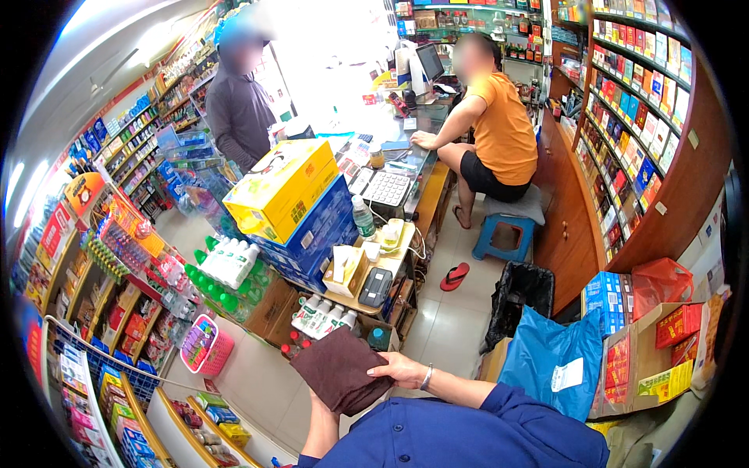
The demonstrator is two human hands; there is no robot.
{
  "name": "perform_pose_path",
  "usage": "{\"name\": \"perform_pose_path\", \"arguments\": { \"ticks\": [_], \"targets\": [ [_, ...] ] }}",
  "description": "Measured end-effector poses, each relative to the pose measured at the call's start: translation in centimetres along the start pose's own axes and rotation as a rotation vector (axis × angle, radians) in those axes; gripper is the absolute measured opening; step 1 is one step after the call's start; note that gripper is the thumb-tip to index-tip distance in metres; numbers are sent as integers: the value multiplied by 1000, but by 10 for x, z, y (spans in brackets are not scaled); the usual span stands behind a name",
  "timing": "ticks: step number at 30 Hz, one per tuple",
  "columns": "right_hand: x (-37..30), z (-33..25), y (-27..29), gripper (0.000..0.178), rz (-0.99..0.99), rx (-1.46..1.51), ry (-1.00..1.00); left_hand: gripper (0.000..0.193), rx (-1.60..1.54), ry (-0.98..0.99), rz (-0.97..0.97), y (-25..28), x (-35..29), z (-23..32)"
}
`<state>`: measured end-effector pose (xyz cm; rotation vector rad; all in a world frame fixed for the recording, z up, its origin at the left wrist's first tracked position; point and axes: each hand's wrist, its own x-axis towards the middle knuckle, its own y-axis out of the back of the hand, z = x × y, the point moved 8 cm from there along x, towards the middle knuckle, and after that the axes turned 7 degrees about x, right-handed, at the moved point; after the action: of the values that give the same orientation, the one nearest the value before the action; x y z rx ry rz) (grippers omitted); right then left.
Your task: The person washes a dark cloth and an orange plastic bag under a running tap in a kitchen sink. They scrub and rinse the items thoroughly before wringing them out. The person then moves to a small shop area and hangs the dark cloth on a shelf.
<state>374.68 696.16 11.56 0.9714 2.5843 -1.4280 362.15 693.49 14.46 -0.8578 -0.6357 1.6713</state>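
A dark brown folded cloth (pixel 341 370) is held up in front of my body, its folded layers making a rough square. My right hand (pixel 404 370) grips its right edge, with the thumb and fingers closed on the fabric. Below its lower left side, my left hand (pixel 323 409) holds the cloth from underneath; the fabric hides most of those fingers. Just beyond the cloth stand white bottles (pixel 320 316) with green print and a few red-capped bottles (pixel 295 343).
A counter (pixel 425 168) carries a large-key calculator (pixel 387 188). Stacked yellow (pixel 285 183) and blue cartons (pixel 304 234) stand ahead. A person in orange (pixel 499 117) sits on a blue stool (pixel 505 228); another person (pixel 238 109) stands across the counter. At right are a blue bag (pixel 546 359) and black bin (pixel 521 292).
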Motion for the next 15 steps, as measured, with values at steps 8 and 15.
{"name": "perform_pose_path", "arguments": {
  "ticks": [8,15],
  "targets": [
    [0,7,-4,50,-67,9,-38,45,79,89,112,46,7,-12],
    [8,4,-5,46,-22,83,-65,43,167,186,120,76,23,-18]
  ]
}}
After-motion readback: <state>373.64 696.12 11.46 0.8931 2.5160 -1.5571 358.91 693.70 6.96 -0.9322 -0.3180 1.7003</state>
